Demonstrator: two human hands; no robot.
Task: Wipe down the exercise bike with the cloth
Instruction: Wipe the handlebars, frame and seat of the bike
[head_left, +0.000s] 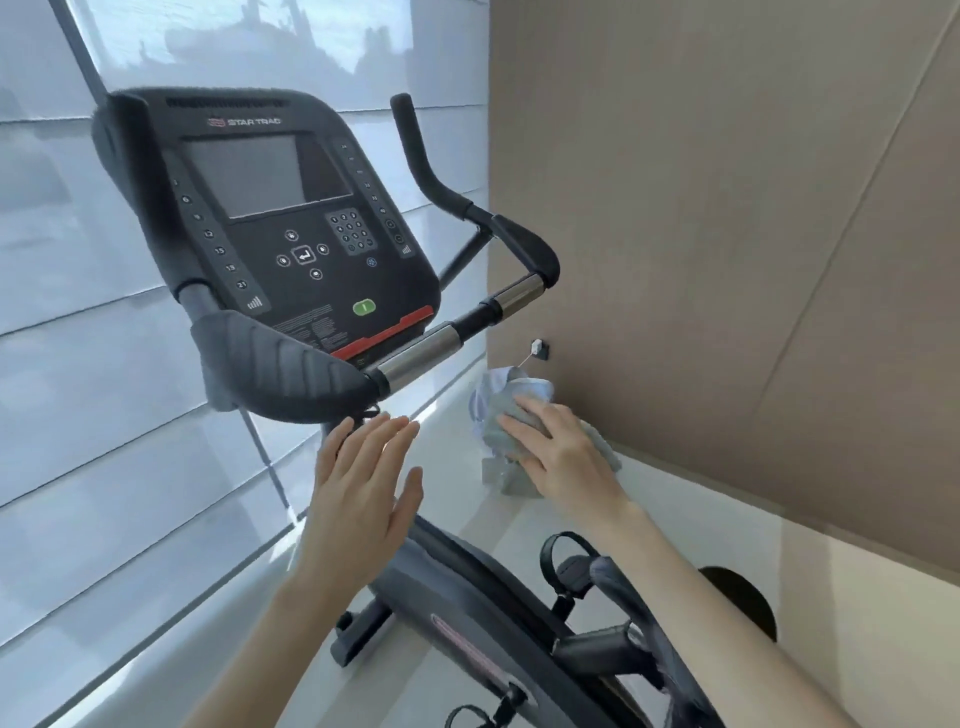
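While one bike (291, 208) stands on a pale glossy floor (675, 499) between window blinds (78, 364) and a beige panelled wall (727, 208), two hands hover beside it. The left hand (358, 499) is flat, fingers straight and together, below the handlebar (280, 364). The right hand (556, 452) grips the single bunched cloth (493, 410) in the air near the wall.

Daylit white blinds (104, 364) on the left, tan panelled wall (727, 208) right, pale glossy floor (649, 499) below.
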